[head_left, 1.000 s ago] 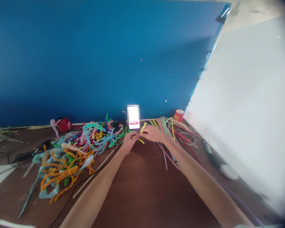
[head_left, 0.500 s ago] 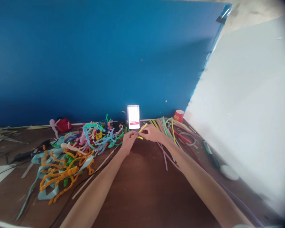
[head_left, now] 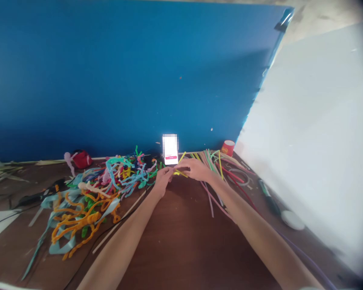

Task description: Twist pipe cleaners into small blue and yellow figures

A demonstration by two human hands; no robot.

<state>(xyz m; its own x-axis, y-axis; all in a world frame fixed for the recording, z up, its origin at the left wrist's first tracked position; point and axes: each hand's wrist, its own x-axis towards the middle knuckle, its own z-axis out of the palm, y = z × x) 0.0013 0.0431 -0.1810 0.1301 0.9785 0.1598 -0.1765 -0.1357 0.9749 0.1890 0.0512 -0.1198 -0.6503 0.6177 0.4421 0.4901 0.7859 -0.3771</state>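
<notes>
In the head view, both hands meet over the table just in front of a lit phone (head_left: 170, 150). My left hand (head_left: 164, 177) is closed, its fingertips pinching one part of a thin, bent yellow strip (head_left: 181, 174). From the other side my right hand (head_left: 195, 169) is closed on the same strip, fingers pressed against it. One end of the strip sticks up above the right fingers, and another part shows below them. The exact grip at the fingertips is partly hidden. Beside the right hand lie loose long strips (head_left: 207, 155) in yellow, green and pink.
A tangled heap of fuzzy pipe cleaners (head_left: 87, 217) covers the table's left side, a red pouch (head_left: 82, 159) behind it. At right stand a red cup (head_left: 228, 148), a dark green marker-like object (head_left: 269, 197) and a white round piece (head_left: 293, 220). A blue panel (head_left: 124, 80) rises behind.
The right fingers have shifted slightly left, closer to my left fingertips, and stretch flatter over the yellow strip. The strip's upper end now stands more upright. Both hands keep hold.
</notes>
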